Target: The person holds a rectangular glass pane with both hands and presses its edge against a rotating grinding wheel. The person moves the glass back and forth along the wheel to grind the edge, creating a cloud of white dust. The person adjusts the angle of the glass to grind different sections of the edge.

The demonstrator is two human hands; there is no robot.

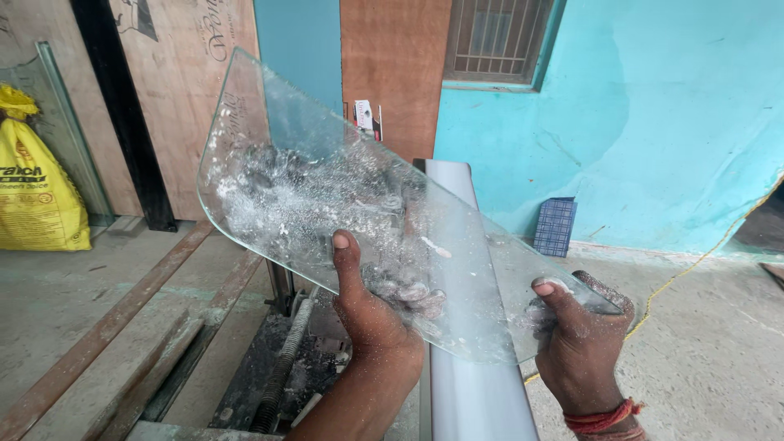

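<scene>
Glass pane [327, 196], clear w/ rounded corners and white dust, held up in front of me, left hand [371, 314] and right hand [581, 339] each pinching its near edge, thumbs on top; likely stiff, fragile, slippery, edges prob. sharp.

- Both forearms are bare, with no sleeves in view at the bottom of the frame.
- The left hand [371, 314] and its fingers [345, 257] are dusted with pale powder.
- The right hand [581, 339] is speckled with the same grit.
- A red-orange thread band [603, 419] circles the right wrist, lower right of the frame.
</scene>
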